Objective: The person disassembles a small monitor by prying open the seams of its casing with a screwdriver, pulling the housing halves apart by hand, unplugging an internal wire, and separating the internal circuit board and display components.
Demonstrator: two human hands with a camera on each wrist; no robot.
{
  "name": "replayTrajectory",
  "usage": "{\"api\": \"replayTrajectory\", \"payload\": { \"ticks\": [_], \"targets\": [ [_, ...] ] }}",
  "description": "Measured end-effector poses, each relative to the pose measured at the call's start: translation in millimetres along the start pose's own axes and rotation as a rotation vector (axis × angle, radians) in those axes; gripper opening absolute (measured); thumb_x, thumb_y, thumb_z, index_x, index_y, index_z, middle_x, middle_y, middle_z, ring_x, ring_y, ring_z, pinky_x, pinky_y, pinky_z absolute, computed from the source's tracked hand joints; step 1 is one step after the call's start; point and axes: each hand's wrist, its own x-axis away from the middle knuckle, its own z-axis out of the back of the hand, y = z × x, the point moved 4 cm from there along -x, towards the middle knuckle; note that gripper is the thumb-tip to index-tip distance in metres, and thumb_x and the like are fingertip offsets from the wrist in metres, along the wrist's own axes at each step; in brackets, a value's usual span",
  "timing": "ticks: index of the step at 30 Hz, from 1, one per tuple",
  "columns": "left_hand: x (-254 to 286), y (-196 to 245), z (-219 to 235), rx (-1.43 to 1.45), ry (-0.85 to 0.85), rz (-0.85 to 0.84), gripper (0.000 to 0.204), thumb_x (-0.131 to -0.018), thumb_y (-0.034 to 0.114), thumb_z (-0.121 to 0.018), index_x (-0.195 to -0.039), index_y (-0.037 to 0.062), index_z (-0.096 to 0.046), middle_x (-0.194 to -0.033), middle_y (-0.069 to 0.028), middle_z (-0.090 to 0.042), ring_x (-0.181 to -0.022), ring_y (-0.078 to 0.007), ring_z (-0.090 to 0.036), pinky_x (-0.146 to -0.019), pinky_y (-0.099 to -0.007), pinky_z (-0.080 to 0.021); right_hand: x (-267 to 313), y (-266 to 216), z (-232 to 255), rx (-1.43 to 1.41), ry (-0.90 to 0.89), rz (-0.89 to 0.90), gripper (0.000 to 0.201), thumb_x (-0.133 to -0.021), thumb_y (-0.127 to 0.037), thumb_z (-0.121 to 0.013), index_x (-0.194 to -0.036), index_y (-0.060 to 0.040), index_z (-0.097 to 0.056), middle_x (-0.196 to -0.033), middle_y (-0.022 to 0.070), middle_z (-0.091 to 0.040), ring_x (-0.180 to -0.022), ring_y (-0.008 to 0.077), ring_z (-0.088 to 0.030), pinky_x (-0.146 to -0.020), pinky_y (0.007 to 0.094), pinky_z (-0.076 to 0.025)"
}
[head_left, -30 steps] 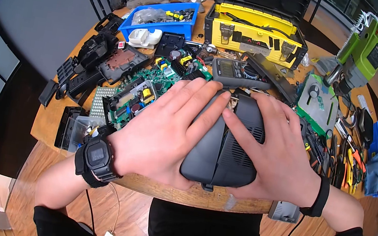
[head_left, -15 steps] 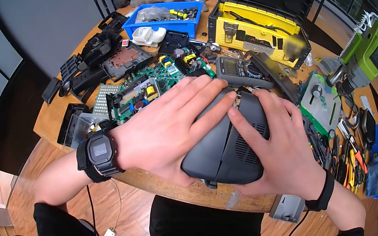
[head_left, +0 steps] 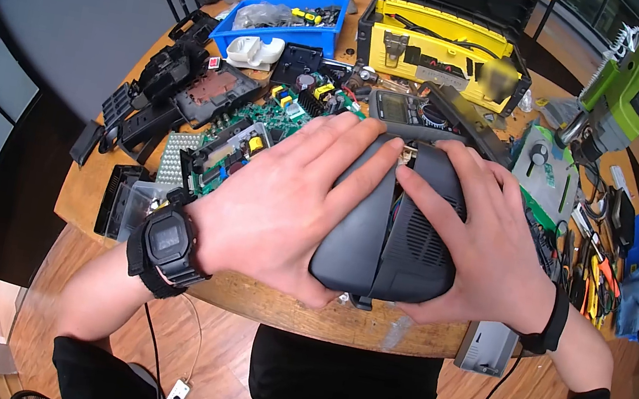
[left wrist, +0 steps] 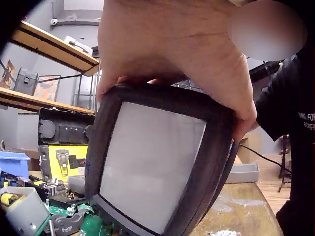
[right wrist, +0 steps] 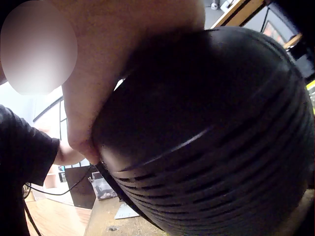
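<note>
Both hands hold a black plastic device casing upright at the table's near edge. Its smooth front shell (head_left: 348, 242) is on the left, and the rear shell (head_left: 416, 277) with vent slots is on the right. A narrow gap runs between the shells, with inner parts showing at its far end. My left hand (head_left: 279, 193) grips the front shell from above, thumb at the near end. In the left wrist view this shell frames a grey screen (left wrist: 152, 164). My right hand (head_left: 497, 236) grips the vented shell, fingers spread over its top; ribbed vents fill the right wrist view.
Green circuit boards (head_left: 242, 133) and black housings (head_left: 164, 70) crowd the left side. Behind are a multimeter (head_left: 400, 110), a blue bin (head_left: 239, 20) and an open yellow toolbox (head_left: 409, 55). On the right stand a green machine (head_left: 637, 95) and hand tools (head_left: 595, 277).
The gap between the two shells looks wider than half a second ago. Hands and casing have shifted slightly farther from the body, with the grips unchanged.
</note>
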Motion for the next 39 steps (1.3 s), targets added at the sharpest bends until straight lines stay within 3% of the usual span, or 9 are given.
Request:
{"api": "replayTrajectory", "payload": {
  "ticks": [2, 18, 24, 26, 33, 39],
  "targets": [
    [-1.8, 0.2, 0.7, -0.003, 0.017, -0.052, 0.115, -0.049, 0.042, -0.082, -0.142, -0.007, -0.037, -0.138, -0.0297, -0.041, -0.125, -0.0464, -0.046, -0.11, -0.051, -0.037, -1.6, 4.1, -0.8, 0.007, -0.026, 0.044, 0.109, -0.047, -0.044, -0.087, -0.143, -0.0132, -0.045, -0.139, 0.0266, -0.039, -0.127, 0.043, -0.044, -0.104, 0.0526, -0.032],
    [-7.7, -4.6, 1.9, 0.045, 0.007, -0.029, 0.113, -0.051, 0.04, -0.082, -0.142, -0.0074, -0.035, -0.137, -0.0291, -0.041, -0.126, -0.0466, -0.045, -0.109, -0.0516, -0.037, -5.8, 10.2, -0.8, 0.003, -0.046, 0.045, 0.107, -0.05, -0.044, -0.085, -0.143, -0.011, -0.043, -0.138, 0.0273, -0.039, -0.128, 0.0434, -0.042, -0.105, 0.0528, -0.032],
    [-17.0, 8.0, 7.2, -0.078, -0.127, 0.06, 0.121, -0.051, 0.05, -0.087, -0.143, -0.0084, -0.033, -0.142, -0.0307, -0.037, -0.135, -0.0458, -0.036, -0.116, -0.0518, -0.027, -3.1, 5.7, -4.5, 0.021, -0.093, 0.007, 0.11, -0.052, -0.048, -0.085, -0.143, -0.0067, -0.038, -0.141, 0.0281, -0.035, -0.134, 0.0453, -0.035, -0.11, 0.0553, -0.027],
    [-22.2, 11.7, 7.3, -0.079, -0.117, -0.033, 0.129, -0.049, 0.056, -0.087, -0.143, -0.0104, -0.031, -0.147, -0.0314, -0.032, -0.141, -0.0456, -0.029, -0.117, -0.0527, -0.024, -4.6, 2.6, -6.0, 0.04, -0.045, 0.012, 0.108, -0.057, -0.055, -0.083, -0.14, -0.0016, -0.041, -0.137, 0.0301, -0.039, -0.131, 0.0453, -0.037, -0.108, 0.0568, -0.026],
    [-23.6, 8.2, -0.9, -0.109, -0.179, 0.033, 0.133, -0.048, 0.053, -0.089, -0.145, -0.0116, -0.025, -0.15, -0.0315, -0.028, -0.142, -0.0453, -0.027, -0.117, -0.0548, -0.023, -8.3, -0.2, -7.9, 0.033, -0.018, -0.011, 0.107, -0.056, -0.058, -0.083, -0.136, 0.0007, -0.042, -0.137, 0.0292, -0.039, -0.129, 0.0452, -0.038, -0.107, 0.0565, -0.028],
    [-23.5, -2.6, -5.9, -0.006, -0.163, 0.024, 0.13, -0.049, 0.043, -0.091, -0.147, -0.0087, -0.023, -0.141, -0.0309, -0.035, -0.135, -0.0472, -0.033, -0.112, -0.0554, -0.027, -12.0, 7.5, -10.3, -0.012, 0.039, -0.03, 0.103, -0.054, -0.053, -0.084, -0.133, -0.0003, -0.044, -0.137, 0.0266, -0.041, -0.128, 0.0431, -0.041, -0.106, 0.0551, -0.029]
  ]
}}
